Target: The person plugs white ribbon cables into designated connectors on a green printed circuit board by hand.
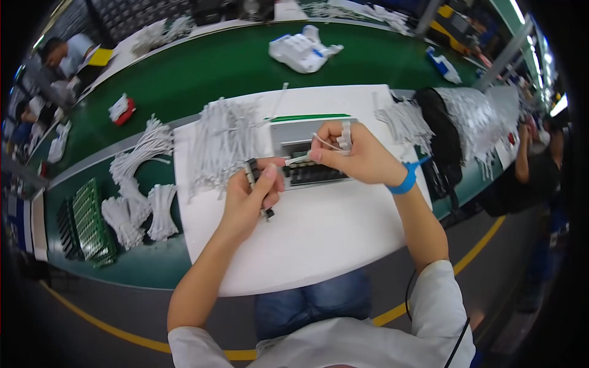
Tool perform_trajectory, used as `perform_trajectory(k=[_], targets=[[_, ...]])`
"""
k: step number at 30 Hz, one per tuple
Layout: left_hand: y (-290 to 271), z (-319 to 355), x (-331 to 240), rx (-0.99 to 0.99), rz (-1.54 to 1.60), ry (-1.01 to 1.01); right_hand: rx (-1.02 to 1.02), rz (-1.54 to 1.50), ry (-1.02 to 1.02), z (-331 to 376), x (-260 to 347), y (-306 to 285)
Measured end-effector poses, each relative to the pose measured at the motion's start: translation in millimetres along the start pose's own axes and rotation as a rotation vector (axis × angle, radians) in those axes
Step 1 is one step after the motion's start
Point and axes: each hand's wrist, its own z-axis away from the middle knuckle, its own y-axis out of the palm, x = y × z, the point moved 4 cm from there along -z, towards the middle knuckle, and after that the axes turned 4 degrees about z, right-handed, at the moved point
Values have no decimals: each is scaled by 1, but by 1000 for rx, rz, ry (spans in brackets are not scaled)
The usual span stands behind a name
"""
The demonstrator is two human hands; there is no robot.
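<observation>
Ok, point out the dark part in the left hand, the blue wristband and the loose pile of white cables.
dark part (pixel 251 170), head view, upper end above the fingers
blue wristband (pixel 405 182), head view, band at the wrist
white cable pile (pixel 221 138), head view, middle

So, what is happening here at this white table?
A person sits at a white board laid over a green belt. The left hand holds a small dark connector, and the right hand brings a thin white cable toward it, above a grey fixture. A pile of white cables lies to the left on the board, with more bundles on the belt.
</observation>
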Motion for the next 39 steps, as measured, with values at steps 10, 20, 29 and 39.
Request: perform_trajectory(k=[10,20,29,39], targets=[[-18,3,-4,-133,25,-27,-228,356,-494,3,0,46],[-9,6,8,-16,-16,-106,-22,48,-286,4,-8,42],[1,4,-5,89,385,-99,67,-248,8,5,-20,43],[-1,8,0,59,-15,-118,-92,-205,-95,8,-17,52]])
